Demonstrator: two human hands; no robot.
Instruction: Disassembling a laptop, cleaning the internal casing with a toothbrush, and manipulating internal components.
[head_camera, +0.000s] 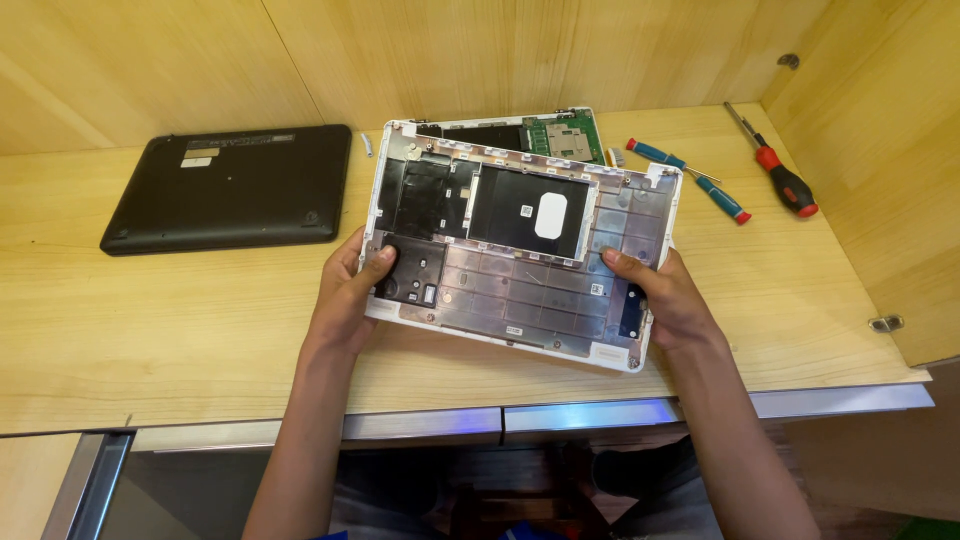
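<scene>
Hands (355, 290) gripping white-labelled laptop shell (515, 245)

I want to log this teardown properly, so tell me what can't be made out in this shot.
Head view only:
- The green circuit board and its white base: mostly hidden behind the raised white laptop panel.
- The panel's other face: turned away from the camera.
- Left hand and right hand: fingers hidden behind the panel, only thumbs show.
- Panel stickers: too small to read.
- Black laptop: underside only.
</scene>
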